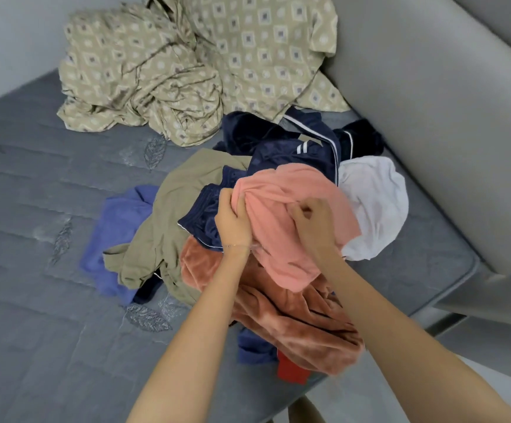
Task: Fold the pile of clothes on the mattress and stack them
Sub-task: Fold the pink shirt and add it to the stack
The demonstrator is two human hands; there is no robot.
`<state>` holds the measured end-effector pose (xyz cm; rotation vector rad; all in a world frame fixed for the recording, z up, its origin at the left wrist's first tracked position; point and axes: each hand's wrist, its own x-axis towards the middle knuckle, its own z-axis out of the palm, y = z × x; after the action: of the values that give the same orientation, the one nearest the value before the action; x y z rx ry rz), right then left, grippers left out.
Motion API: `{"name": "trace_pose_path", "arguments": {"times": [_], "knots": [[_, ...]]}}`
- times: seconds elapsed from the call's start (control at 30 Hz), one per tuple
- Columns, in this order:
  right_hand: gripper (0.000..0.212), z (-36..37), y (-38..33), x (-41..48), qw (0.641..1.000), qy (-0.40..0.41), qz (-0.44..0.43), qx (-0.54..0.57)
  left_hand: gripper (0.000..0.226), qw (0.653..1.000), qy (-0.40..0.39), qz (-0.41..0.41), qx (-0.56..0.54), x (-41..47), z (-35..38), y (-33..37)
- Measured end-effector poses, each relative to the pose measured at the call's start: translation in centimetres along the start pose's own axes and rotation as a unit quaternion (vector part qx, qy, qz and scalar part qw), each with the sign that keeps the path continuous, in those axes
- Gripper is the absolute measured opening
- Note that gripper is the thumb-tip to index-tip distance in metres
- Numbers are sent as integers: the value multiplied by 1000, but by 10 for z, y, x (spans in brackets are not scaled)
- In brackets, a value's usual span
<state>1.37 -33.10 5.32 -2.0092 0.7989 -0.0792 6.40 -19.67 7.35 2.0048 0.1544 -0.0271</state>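
Pile of clothes [248,239] is unfolded, heaped centre to lower right of the frame on the grey quilted mattress [34,300]. On top is a salmon-pink garment [284,215], bunched, gripped by the left hand [232,221] and right hand [312,221]. Around it:
- navy piped shorts [205,221] and a khaki garment [168,227] to the left
- blue-violet piece [116,233] at far left, flat on the mattress
- navy jacket [287,148] above
- white item [376,206] at right
- rust fleece [293,325] below, crumpled
- red scrap [290,369] peeking out at the bottom edge

Soft even daylight, faint shadows, slight blur, wide-angle edge bending.
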Motion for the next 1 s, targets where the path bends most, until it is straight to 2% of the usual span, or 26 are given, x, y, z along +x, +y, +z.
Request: {"name": "trace_pose_path", "arguments": {"times": [0.1, 0.23, 0.4, 0.63, 0.83, 1.0], "knots": [[31, -3, -43, -28, 997, 4, -18, 71, 18, 999, 40, 15, -6, -3, -44, 15], [26, 1, -99, -74, 995, -32, -68, 72, 19, 993, 106, 53, -23, -18, -118, 28], [25, 32, -174, -143, 983, -78, -152, 63, 22, 981, 188, -3, -51, -46, -230, 18], [30, 111, -248, -278, 959, -124, -244, 79, 21, 962, 261, 8, -78, -104, -402, -24], [25, 191, -287, -406, 955, -132, -253, 83, 22, 956, 285, 46, -57, -152, -559, -58], [30, 246, -316, -493, 952, -144, -261, 67, 22, 953, 296, 62, -27, -169, -670, -87]]}}
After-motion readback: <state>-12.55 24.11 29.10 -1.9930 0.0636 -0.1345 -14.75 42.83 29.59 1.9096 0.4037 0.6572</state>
